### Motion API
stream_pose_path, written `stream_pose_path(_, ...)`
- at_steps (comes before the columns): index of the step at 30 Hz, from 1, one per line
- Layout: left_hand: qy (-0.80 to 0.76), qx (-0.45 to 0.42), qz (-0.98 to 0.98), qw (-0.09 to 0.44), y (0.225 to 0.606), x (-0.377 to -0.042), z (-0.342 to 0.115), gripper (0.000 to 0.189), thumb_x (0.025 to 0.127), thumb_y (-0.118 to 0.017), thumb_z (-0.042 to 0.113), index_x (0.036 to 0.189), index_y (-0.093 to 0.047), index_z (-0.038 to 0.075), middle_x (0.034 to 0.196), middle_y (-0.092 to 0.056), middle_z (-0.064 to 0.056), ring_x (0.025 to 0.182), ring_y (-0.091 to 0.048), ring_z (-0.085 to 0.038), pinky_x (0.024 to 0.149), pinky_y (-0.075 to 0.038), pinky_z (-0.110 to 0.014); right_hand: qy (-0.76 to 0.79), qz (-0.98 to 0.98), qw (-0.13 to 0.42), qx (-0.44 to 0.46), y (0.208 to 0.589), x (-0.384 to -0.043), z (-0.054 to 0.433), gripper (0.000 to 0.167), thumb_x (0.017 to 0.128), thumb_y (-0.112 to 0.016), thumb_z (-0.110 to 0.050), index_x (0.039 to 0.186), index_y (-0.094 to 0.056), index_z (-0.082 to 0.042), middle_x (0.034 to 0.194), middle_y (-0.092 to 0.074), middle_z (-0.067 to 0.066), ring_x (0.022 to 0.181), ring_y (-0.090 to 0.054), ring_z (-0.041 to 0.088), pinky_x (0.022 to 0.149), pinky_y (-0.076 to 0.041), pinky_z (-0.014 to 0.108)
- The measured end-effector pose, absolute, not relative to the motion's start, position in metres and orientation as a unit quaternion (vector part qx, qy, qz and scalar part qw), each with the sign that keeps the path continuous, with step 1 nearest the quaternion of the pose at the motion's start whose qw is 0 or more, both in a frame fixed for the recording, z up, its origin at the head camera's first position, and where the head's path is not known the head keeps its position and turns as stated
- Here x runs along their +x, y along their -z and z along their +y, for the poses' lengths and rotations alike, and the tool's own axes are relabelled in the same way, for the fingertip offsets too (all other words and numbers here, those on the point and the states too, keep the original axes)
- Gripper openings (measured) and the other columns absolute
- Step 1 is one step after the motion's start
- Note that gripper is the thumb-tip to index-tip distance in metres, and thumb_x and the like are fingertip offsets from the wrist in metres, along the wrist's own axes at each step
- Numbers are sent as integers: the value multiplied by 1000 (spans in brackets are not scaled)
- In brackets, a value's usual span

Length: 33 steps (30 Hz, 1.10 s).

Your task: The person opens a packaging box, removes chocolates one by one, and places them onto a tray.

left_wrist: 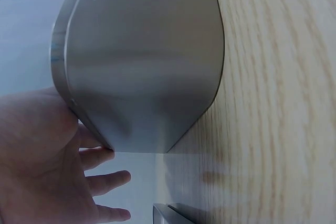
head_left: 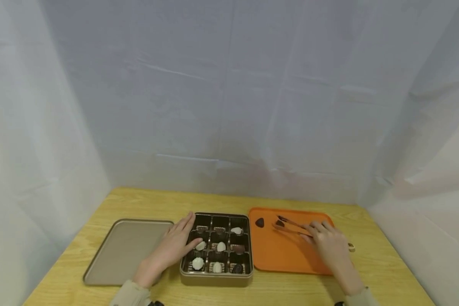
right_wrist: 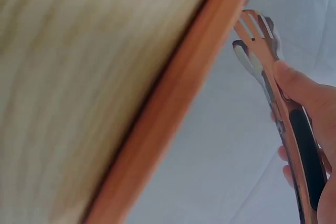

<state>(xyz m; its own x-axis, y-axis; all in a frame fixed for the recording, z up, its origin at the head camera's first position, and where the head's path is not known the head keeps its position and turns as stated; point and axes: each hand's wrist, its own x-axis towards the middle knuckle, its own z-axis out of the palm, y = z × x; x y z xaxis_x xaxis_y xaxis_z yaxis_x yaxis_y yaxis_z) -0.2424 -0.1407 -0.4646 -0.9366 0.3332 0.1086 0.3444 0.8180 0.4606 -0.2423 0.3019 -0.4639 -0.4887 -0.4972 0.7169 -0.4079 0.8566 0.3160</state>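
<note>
My left hand (head_left: 174, 244) rests along the left side of a metal box (head_left: 216, 279) with a divided dark insert. Its fingers are stretched out and the thumb lies over the rim. White chocolates (head_left: 198, 263) and darker ones, among them a brown piece (head_left: 238, 249) and a black one (head_left: 237, 268), sit in separate compartments. Tongs (right_wrist: 266, 59) with slotted heads are held in my right hand (head_left: 329, 246), above the orange tray (head_left: 287, 255). Their heads are parted around a dark chocolate (head_left: 279, 223). Another dark chocolate (head_left: 259, 222) lies left of them on the tray.
A flat grey-brown lid (head_left: 122, 250) lies on the wooden table (head_left: 176, 199), left of the box. The orange tray stands close against the box's right side. A small ring-like item (head_left: 352, 247) shows beyond the tray's right edge. White sheeting (head_left: 222, 106) encloses the back and sides.
</note>
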Motion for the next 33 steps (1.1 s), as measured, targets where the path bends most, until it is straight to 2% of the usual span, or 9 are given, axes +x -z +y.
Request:
stream_pose_path(5,244,-179,-953,14,463,-242,-141,79,101,-61,37,158,-25,-4,165,-21,-22,146,-29,-50,116,-20,-72,21,-863,429,267,457,-239,301,72,105,-31,-58,98,-80,-6,84,-71,7,68,-66,23,50,-56,35)
stream_pose_path(8,246,-180,-952,18,463,-242,-141,79,101,-62,36,158,-24,-4,164,-21,-23,145,-30,-50,116,-20,-72,12,-857,423,294,452,-238,297,69,108,-30,-53,109,-76,0,92,-69,11,76,-66,26,60,-58,38)
stream_pose_path(12,245,-179,-952,20,463,-241,-141,79,101,-62,36,158,-25,-5,164,-22,-23,145,-30,-51,116,-20,-71,13,-839,435,327,446,-233,288,63,110,-32,-47,120,-71,2,98,-69,12,82,-64,28,67,-55,42)
stream_pose_path(17,242,-178,-954,15,465,-243,-141,79,101,-61,38,158,-24,-4,165,-20,-22,145,-29,-50,116,-20,-71,14,-797,506,329,438,-230,276,50,108,-45,-44,115,-75,-5,97,-70,10,75,-65,26,59,-54,41)
stream_pose_path(20,243,-179,-953,14,465,-243,-141,79,102,-61,37,158,-23,-4,165,-20,-22,145,-29,-50,116,-20,-71,17,-775,542,323,431,-231,268,50,106,-50,-45,116,-75,-3,95,-70,12,70,-66,26,55,-55,40)
stream_pose_path(26,243,-182,-953,13,464,-242,-141,78,102,-61,37,157,-26,-5,165,-22,-22,143,-32,-52,115,-22,-72,23,-767,552,326,423,-236,253,55,104,-52,-47,106,-74,3,92,-70,14,71,-66,27,56,-57,39)
stream_pose_path(33,236,-180,-955,14,465,-243,-141,78,102,-60,38,158,-26,-4,165,-21,-21,144,-32,-50,116,-22,-71,64,-734,597,317,421,-242,233,53,102,-54,-50,98,-75,-1,82,-71,10,61,-63,24,45,-48,34)
